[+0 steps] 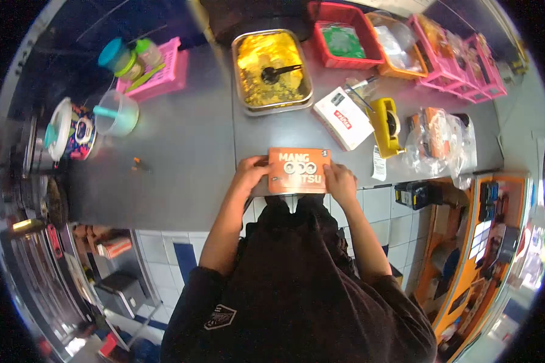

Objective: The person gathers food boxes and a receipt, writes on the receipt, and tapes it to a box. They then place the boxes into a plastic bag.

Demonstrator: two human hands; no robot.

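An orange box (298,171) with white lettering lies at the front edge of the grey table (181,175). My left hand (251,174) grips its left side, fingers curled at the edge. On the opposite side, my right hand (340,180) holds the box with the thumb on its top face near the right edge. Behind the box stands a metal tray (272,49) with yellow contents and a black scoop (281,72). A white box (344,118) with a red label sits behind and to the right of my right hand.
Right of the white box are a yellow tape dispenser (386,128), a paper slip (378,164) and a plastic bag (436,142). Red (347,37) and pink (457,57) baskets stand at the back right. A pink basket (163,75), clear cup (117,114) and patterned tub (74,130) are left.
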